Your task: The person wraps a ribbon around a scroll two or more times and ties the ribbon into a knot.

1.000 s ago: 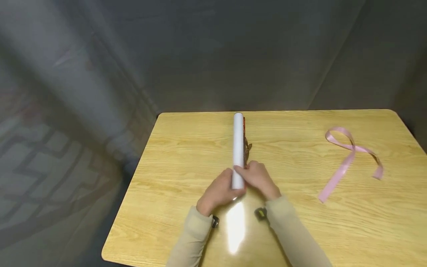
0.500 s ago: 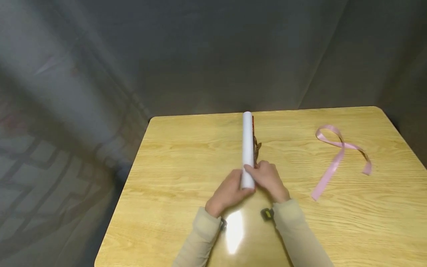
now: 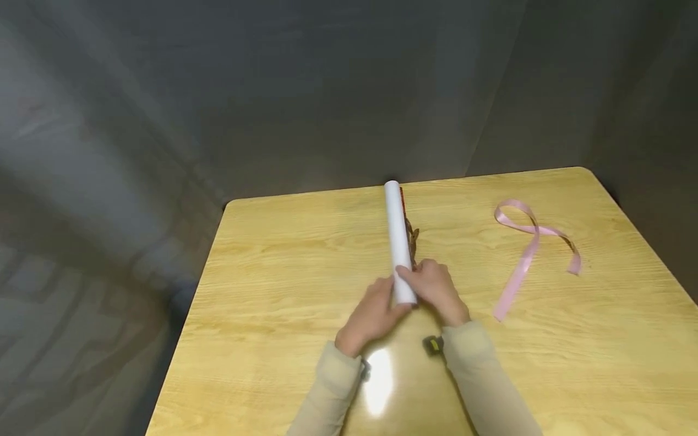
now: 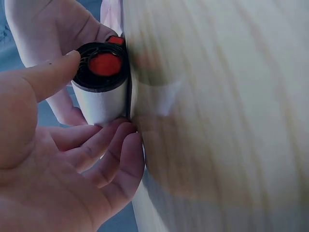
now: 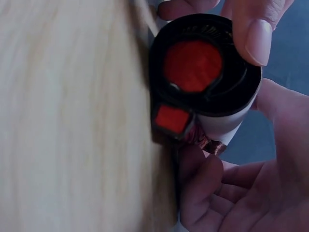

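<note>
Both hands: left hand [image 3: 372, 315] + right hand [image 3: 436, 290] clamp near end of white rolled scroll [image 3: 398, 242] | keep roll tight, edges flush | pink ribbon [image 3: 523, 254] far right

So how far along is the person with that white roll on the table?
Done: the white paper roll looks fully rolled up, lying on the yellow wooden table. In hand: the left hand and right hand both grip its near end. Left, probably: the pink satin ribbon lies untouched to the right, nothing tied round the roll.
</note>
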`<state>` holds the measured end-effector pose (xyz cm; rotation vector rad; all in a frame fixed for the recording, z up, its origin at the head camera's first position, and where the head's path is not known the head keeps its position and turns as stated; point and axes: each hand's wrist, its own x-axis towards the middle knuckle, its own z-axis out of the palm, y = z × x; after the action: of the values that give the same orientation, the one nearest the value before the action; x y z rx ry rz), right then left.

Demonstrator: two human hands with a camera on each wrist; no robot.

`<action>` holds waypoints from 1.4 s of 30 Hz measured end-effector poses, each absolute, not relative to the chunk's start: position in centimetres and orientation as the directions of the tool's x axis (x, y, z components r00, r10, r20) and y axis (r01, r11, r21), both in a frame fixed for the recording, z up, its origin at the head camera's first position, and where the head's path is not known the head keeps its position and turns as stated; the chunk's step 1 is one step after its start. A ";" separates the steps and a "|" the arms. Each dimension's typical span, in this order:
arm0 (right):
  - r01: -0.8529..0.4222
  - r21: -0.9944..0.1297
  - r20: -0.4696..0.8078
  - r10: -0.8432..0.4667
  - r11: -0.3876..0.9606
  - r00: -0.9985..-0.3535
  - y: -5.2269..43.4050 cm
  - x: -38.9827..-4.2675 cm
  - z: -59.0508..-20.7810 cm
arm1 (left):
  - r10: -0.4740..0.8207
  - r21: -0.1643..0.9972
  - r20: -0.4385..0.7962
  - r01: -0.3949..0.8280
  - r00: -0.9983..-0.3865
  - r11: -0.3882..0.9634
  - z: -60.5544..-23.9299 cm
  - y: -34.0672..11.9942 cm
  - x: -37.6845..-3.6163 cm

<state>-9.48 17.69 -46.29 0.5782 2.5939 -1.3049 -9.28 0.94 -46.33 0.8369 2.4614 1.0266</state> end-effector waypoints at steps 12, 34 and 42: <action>0.355 -0.781 -0.276 0.225 0.514 -0.934 16.0 -9.9 -46.1 | 0.618 0.762 -0.125 0.323 -0.776 0.561 -46.3 -1.5 -10.4; 0.548 -0.576 -0.255 0.503 0.607 -0.826 34.2 -4.9 -44.2 | 0.474 0.725 0.002 0.328 -0.880 0.606 -43.8 -2.3 -9.2; 0.563 -0.568 -0.285 0.499 0.600 -0.819 34.9 -6.8 -44.4 | 0.542 0.454 0.290 0.612 -0.789 0.648 -42.5 1.8 -7.2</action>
<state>-6.78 34.89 -44.37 0.9065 2.7225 -1.0190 -7.22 1.82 -42.50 1.0437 2.9663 0.8958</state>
